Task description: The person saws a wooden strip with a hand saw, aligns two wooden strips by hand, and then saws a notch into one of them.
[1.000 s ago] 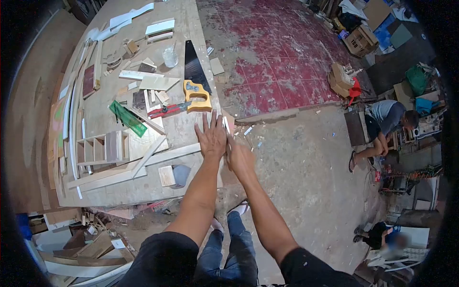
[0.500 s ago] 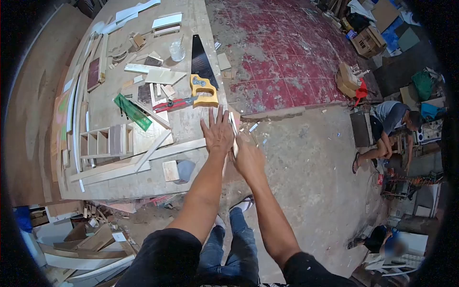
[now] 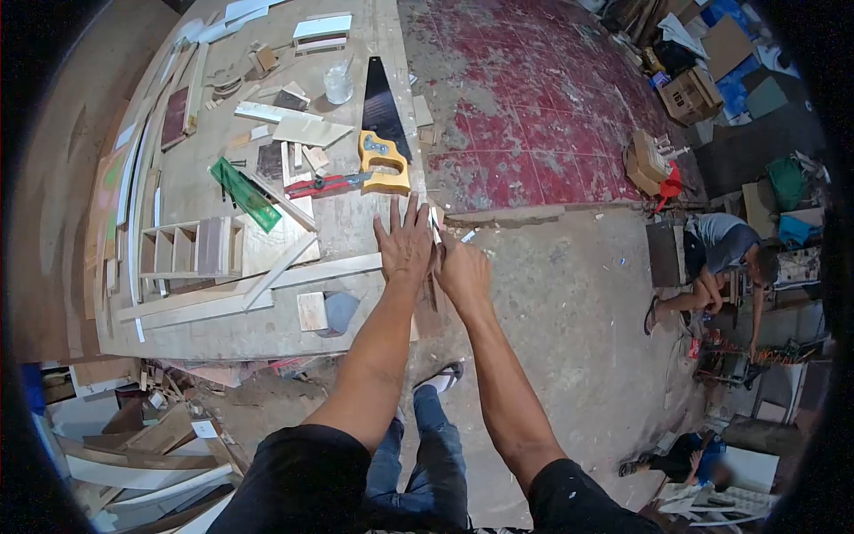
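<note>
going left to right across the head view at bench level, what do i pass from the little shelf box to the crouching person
shelf box → green strip → red knife → left hand → right hand → crouching person

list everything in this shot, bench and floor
workbench: one, pale wood, left half
handsaw: one, yellow handle, black blade, ahead of hands
red tool: one, red, left of saw handle
green strip: one, green, mid bench
clear cup: one, clear, far bench
shelf box: one, pale wood, left bench
cardboard box: one, brown, far right floor
person: one, grey shirt, crouching at right
thin strip: one, pale, between the hands
left hand: flat on bench, fingers spread
right hand: closed on thin strip
</note>
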The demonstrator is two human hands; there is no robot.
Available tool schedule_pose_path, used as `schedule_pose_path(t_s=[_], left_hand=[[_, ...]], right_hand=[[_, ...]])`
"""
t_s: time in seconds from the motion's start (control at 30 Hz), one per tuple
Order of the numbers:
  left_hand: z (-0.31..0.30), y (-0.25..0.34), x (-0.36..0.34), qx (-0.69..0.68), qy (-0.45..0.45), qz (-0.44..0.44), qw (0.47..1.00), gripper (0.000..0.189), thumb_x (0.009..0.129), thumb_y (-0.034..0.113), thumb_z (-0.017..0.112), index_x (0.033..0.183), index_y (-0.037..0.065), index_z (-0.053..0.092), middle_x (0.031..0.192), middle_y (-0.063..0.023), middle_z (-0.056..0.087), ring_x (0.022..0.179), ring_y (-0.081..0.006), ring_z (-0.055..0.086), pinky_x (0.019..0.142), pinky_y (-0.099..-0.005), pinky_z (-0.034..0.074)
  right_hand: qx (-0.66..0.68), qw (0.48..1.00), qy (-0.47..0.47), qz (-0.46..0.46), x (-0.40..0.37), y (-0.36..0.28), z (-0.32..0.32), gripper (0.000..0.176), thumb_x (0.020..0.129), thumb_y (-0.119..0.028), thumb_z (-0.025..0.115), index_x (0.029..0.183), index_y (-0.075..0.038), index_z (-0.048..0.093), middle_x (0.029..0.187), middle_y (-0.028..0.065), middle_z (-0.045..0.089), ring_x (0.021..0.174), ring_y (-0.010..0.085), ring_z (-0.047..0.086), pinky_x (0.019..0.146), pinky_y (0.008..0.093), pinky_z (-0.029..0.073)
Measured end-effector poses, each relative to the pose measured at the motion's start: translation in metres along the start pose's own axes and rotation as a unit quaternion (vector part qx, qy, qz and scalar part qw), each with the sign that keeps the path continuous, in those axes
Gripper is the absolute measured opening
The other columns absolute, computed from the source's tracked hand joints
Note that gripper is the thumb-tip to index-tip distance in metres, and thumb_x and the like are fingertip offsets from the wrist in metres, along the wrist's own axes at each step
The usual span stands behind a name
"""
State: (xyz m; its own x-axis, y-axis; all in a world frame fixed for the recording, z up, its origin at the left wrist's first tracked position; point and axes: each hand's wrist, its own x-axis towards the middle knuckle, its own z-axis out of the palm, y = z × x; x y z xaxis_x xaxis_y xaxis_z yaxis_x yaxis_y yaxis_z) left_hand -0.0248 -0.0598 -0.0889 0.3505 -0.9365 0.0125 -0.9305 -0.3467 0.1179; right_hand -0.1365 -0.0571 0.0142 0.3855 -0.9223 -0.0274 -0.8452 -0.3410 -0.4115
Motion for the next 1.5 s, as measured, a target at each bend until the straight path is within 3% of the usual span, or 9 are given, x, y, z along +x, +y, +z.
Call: schedule_pose_path(t_s=[0.13, 0.2, 0.47, 0.73, 0.93, 1.17, 1.23, 1.4, 1.5], left_hand=[[-0.003, 0.001, -0.01, 0.011, -0.009, 0.013, 1.0, 0.053, 0.103, 0.036, 0.044, 0.154, 0.023, 0.042, 0.169, 0.0022, 0.023, 0.156, -0.0288, 0.017, 0.119, -0.0642, 0.016], [-0.02, 0.003, -0.004, 0.0, -0.019, 0.001, 1.0, 0.054, 0.103, 0.036, 0.043, 0.155, 0.023, 0.041, 0.17, 0.0016, 0.022, 0.156, -0.0289, 0.017, 0.119, -0.0641, 0.015], [-0.007, 0.0, -0.007, 0.054, -0.006, 0.029, 0.998, 0.057, 0.102, 0.041, 0.045, 0.157, 0.025, 0.038, 0.171, 0.0013, 0.016, 0.157, -0.0303, 0.012, 0.118, -0.0676, 0.016], [-0.028, 0.002, -0.008, -0.027, -0.05, 0.002, 0.998, 0.052, 0.103, 0.038, 0.045, 0.152, 0.021, 0.046, 0.17, -0.0014, 0.022, 0.157, -0.0324, 0.014, 0.118, -0.0665, 0.017], [-0.03, 0.007, -0.008, -0.047, 0.009, -0.001, 0.999, 0.052, 0.099, 0.025, 0.046, 0.15, 0.014, 0.046, 0.167, -0.0032, 0.029, 0.156, -0.0305, 0.018, 0.119, -0.0645, 0.017], [-0.032, 0.007, -0.017, -0.036, 0.009, 0.006, 0.999, 0.05, 0.102, 0.029, 0.045, 0.149, 0.013, 0.047, 0.166, -0.0041, 0.031, 0.155, -0.0285, 0.021, 0.121, -0.06, 0.018], [-0.023, 0.005, -0.021, -0.029, 0.012, 0.019, 0.999, 0.05, 0.102, 0.029, 0.045, 0.149, 0.012, 0.047, 0.166, -0.0043, 0.031, 0.155, -0.0286, 0.022, 0.121, -0.0592, 0.018], [-0.016, 0.012, -0.02, -0.027, 0.04, 0.034, 0.998, 0.047, 0.102, 0.031, 0.046, 0.144, 0.011, 0.052, 0.164, -0.0054, 0.036, 0.154, -0.0286, 0.025, 0.121, -0.0574, 0.02], [-0.004, 0.01, -0.015, -0.013, 0.075, 0.07, 0.995, 0.044, 0.1, 0.03, 0.049, 0.14, 0.011, 0.056, 0.157, -0.006, 0.045, 0.149, -0.0285, 0.033, 0.118, -0.0573, 0.023]], right_hand=[[-0.049, 0.998, -0.026, -0.007, 0.001, 0.0, -0.004, 0.022, 0.087, -0.02, 0.065, 0.1, -0.002, 0.07, 0.078, 0.026, 0.07, 0.078, 0.0417, 0.072, 0.068, 0.0533, 0.056], [-0.054, 0.997, -0.043, 0.015, -0.019, -0.01, -0.033, 0.028, 0.087, -0.021, 0.062, 0.11, -0.012, 0.075, 0.08, 0.0242, 0.071, 0.076, 0.0443, 0.07, 0.068, 0.0546, 0.054], [-0.071, 0.997, -0.016, -0.017, 0.011, 0.014, 0.02, 0.023, 0.085, -0.024, 0.066, 0.095, -0.004, 0.073, 0.077, 0.0247, 0.07, 0.073, 0.0445, 0.069, 0.067, 0.0554, 0.054], [0.028, 0.996, 0.025, 0.078, -0.073, 0.047, 0.045, 0.028, 0.091, -0.019, 0.063, 0.115, -0.013, 0.075, 0.077, 0.0248, 0.069, 0.07, 0.0429, 0.069, 0.066, 0.0519, 0.055], [0.049, 0.993, 0.085, 0.071, -0.082, 0.031, -0.045, 0.031, 0.092, -0.015, 0.064, 0.121, -0.011, 0.073, 0.08, 0.0215, 0.071, 0.071, 0.0403, 0.07, 0.065, 0.0504, 0.054], [0.107, 0.978, 0.169, 0.05, -0.11, 0.037, -0.08, 0.031, 0.095, -0.013, 0.063, 0.125, -0.012, 0.07, 0.073, 0.0199, 0.068, 0.064, 0.0379, 0.067, 0.061, 0.0449, 0.051], [0.164, 0.96, 0.203, 0.104, -0.135, 0.052, -0.077, 0.028, 0.099, -0.014, 0.061, 0.125, -0.005, 0.069, 0.068, 0.0136, 0.06, 0.057, 0.0162, 0.056, 0.057, 0.0323, 0.046], [0.204, 0.938, 0.075, 0.271, -0.237, 0.117, -0.052, 0.024, 0.105, -0.017, 0.05, 0.121, -0.001, 0.059, 0.079, 0.0266, 0.064, 0.068, 0.0404, 0.065, 0.064, 0.0454, 0.049], [0.185, 0.948, 0.076, 0.248, -0.311, 0.172, 0.004, 0.021, 0.104, -0.017, 0.052, 0.117, -0.002, 0.057, 0.075, 0.0195, 0.062, 0.067, 0.034, 0.064, 0.065, 0.0442, 0.049]])
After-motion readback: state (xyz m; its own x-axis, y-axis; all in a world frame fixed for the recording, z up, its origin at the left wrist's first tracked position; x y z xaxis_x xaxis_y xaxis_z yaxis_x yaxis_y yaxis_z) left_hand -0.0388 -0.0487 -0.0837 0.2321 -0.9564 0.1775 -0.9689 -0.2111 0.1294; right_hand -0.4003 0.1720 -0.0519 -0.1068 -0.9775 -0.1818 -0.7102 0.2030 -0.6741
